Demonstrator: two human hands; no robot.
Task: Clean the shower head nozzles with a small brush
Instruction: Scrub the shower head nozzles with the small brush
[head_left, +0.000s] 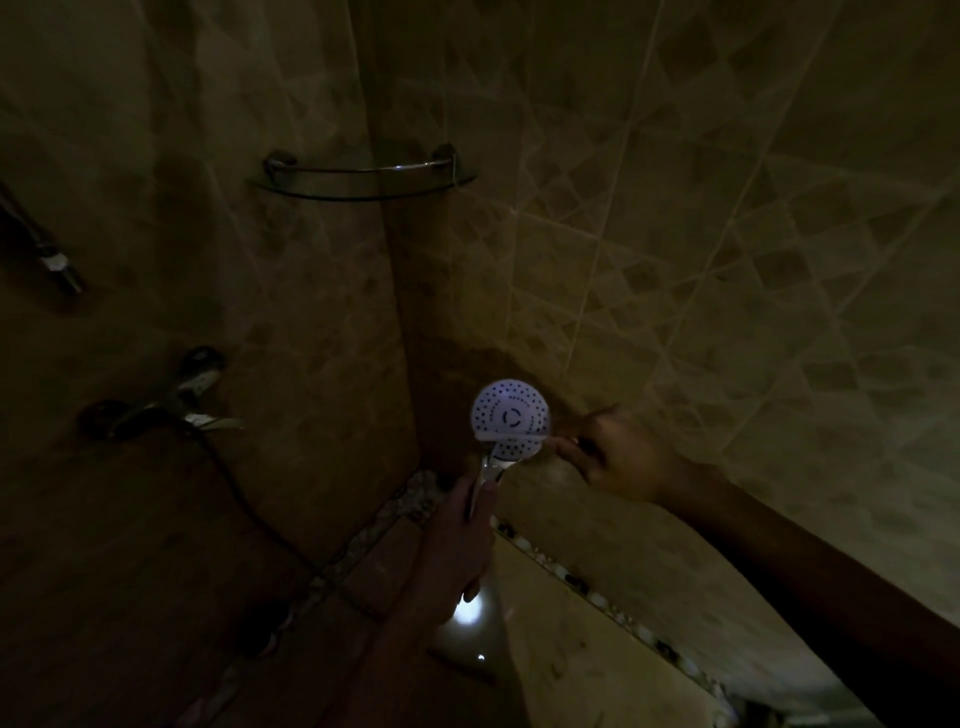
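**Shower corner, dim light: hand shower held up, brush across its face**

- Left hand (462, 540): fingers wrapped closed around the chrome handle of the shower head (510, 418), thumb laid along the handle. The head stands upright in front of the wall corner, its white nozzle face turned toward the camera.
- Right hand (618, 457): fingers curled together, pinching the end of a small brush (511, 438). The exact finger placement is lost in shadow. The brush shows as a pale strip lying across the lower part of the nozzle face, touching it; its bristles cannot be made out.
- Hose (244, 499): dark line running from the wall tap (171, 402) down toward the left hand; its lower stretch merges with the dark tiles.
- Glass corner shelf (363, 179): fixed in the corner above, with a metal rail.
- Bracket or pipe fitting (52, 254): on the left wall, cut off by the frame edge, form unclear.
- Bright spot below the left hand: source cannot be told.
- Right forearm runs out of frame at lower right.
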